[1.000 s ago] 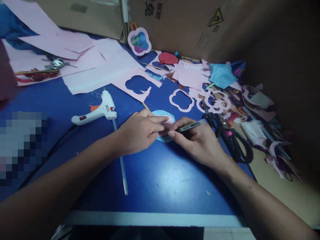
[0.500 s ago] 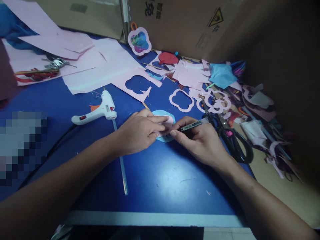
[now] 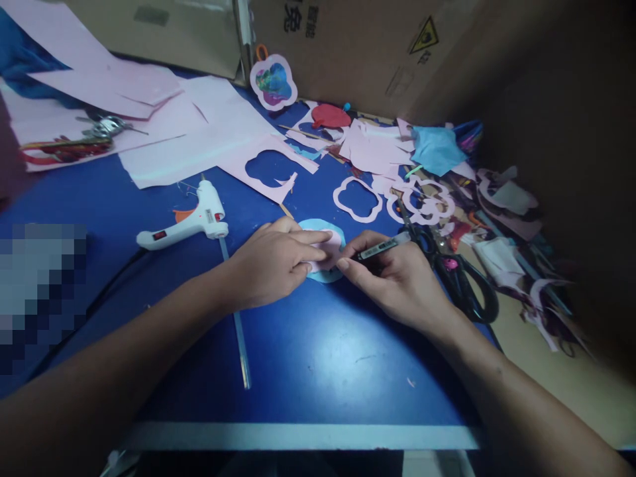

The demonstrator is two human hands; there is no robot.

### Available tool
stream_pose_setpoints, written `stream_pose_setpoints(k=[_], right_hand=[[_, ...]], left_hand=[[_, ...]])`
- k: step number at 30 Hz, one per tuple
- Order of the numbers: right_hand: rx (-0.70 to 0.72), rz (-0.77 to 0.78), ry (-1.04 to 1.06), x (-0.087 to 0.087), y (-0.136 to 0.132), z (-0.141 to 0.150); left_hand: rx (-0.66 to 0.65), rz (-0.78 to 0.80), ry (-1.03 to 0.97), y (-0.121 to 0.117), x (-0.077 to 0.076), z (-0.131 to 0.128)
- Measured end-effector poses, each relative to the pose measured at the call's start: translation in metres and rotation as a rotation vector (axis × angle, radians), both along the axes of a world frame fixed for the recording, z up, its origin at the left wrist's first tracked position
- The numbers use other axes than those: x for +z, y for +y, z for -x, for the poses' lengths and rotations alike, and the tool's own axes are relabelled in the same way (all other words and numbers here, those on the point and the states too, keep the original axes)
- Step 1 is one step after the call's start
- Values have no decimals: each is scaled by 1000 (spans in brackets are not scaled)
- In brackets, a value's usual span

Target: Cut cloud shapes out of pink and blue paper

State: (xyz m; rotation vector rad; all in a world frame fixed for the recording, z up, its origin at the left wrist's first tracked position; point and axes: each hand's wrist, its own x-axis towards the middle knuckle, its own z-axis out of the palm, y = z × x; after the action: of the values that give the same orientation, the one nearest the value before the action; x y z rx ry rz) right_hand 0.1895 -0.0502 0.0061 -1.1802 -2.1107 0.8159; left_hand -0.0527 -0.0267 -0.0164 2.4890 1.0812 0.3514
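Note:
A small pink paper shape (image 3: 332, 242) lies on top of a light blue piece (image 3: 318, 225) on the blue table. My left hand (image 3: 278, 262) presses it down with outstretched fingers. In my right hand (image 3: 392, 275) a pen (image 3: 381, 247) is gripped, its lower end at the right edge of the pink shape; the tip is hidden behind the fingers. Black-handled scissors (image 3: 472, 291) lie just right of my right hand. To the left of my left hand rests a white glue gun (image 3: 191, 222), a long glue stick (image 3: 240, 348) sticking out of its back.
Pink paper sheets (image 3: 173, 146) cover the back left. Pink flower-shaped outlines (image 3: 342, 202) and a red piece (image 3: 330, 116) lie toward the back. A flower ornament (image 3: 273, 83) leans near the cardboard box (image 3: 358, 53). Paper scraps (image 3: 507, 199) crowd the right side.
The whole view has shifted slightly, so things sit a little further left. Both hands stay at the light blue piece, and the pen has barely moved.

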Motion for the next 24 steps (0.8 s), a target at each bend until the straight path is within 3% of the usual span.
stream_pose_setpoints(k=[24], right_hand=[[17,11,-6,-2,-2,6]], left_hand=[[-11,-10,7,-1,4,-1]])
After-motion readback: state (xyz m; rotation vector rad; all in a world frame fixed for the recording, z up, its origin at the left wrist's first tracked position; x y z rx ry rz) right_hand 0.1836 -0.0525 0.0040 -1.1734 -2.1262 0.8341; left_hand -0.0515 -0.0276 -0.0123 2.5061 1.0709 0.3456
